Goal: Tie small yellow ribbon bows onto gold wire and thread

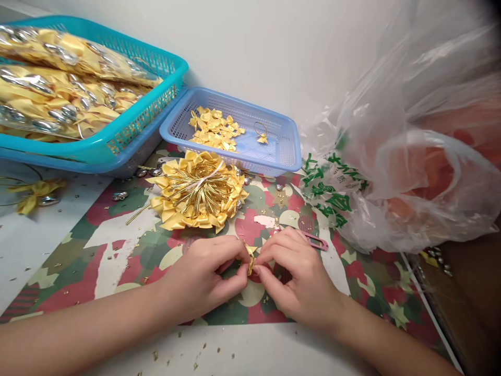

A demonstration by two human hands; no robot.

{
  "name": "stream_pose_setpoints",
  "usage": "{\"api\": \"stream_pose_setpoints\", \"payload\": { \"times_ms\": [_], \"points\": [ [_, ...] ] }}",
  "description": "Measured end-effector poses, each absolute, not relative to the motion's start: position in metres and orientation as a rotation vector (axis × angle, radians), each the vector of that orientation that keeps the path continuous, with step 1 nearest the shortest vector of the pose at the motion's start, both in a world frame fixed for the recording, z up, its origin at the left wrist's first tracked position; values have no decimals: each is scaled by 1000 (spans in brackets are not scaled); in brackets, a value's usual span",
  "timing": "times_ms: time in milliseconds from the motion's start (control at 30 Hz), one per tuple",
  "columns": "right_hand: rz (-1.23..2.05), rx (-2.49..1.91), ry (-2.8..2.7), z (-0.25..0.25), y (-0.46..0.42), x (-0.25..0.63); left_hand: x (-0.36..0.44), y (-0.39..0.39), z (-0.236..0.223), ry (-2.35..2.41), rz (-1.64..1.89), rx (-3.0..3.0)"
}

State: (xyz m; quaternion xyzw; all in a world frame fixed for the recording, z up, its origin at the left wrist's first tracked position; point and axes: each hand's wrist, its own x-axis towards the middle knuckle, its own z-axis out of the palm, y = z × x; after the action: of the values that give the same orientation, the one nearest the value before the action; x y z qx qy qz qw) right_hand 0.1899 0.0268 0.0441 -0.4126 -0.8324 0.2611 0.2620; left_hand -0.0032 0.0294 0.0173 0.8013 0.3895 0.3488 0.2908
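Between the fingertips of my left hand is a small gold ribbon bow, pinched near the middle of the table. My right hand is closed in a pinch at the bow's right side; whether it grips the ribbon or something thin on it is hidden by the fingers. Just beyond both hands lies a round bundle of gold bows, its gold wire stems tied with a pale strip. A pink handle of some tool shows behind my right hand, the rest covered.
A blue basket at the back holds loose gold bows. At the left, a larger turquoise basket contains bagged bows with silver bells. A clear plastic bag bulges on the right. Patterned paper with gold scraps covers the table.
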Motion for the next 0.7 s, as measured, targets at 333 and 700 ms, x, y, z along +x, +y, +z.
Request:
{"api": "stream_pose_setpoints", "payload": {
  "times_ms": [333,700],
  "points": [
    [885,-1105,-2254,50,27,193,-2,31,19,1036,910,2102],
    [934,-1170,-2168,47,29,191,-6,30,15,973,903,2115]
  ]
}}
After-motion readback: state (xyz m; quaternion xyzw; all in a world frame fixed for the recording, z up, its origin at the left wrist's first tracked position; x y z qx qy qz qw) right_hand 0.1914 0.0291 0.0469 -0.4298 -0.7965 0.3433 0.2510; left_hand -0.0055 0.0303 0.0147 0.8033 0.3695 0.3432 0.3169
